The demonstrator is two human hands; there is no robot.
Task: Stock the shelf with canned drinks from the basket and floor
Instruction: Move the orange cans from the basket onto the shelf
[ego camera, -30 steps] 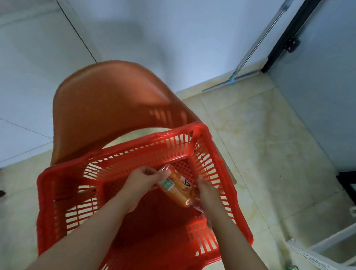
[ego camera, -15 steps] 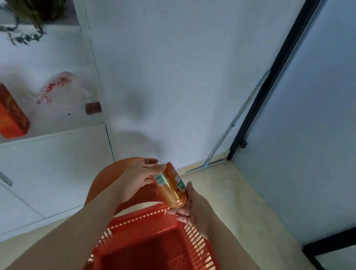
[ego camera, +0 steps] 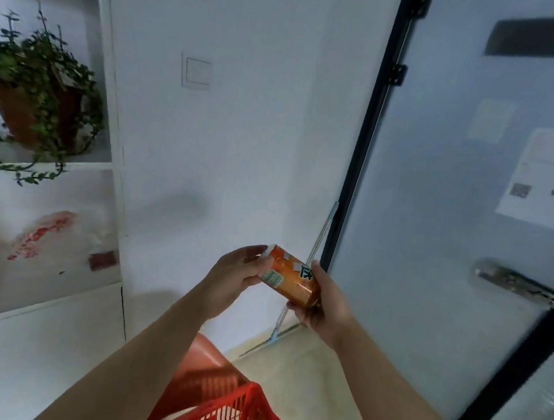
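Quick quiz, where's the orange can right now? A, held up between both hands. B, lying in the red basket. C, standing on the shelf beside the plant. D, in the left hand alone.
A: the orange can is tilted in the air above the red basket, the left hand gripping its upper end and the right hand cupping its lower end.

An orange can (ego camera: 291, 279), tilted with its top toward the upper left, is held in front of a white wall between the left hand (ego camera: 232, 279), gripping its upper end, and the right hand (ego camera: 322, 309), cupped round its lower end. Below the forearms, the rim of a red basket (ego camera: 234, 417) is seen resting on an orange chair (ego camera: 208, 361). A potted plant (ego camera: 35, 88) is shown in a shelf niche at left, and a frosted glass door (ego camera: 438, 190) with a handle (ego camera: 513, 282) at right.
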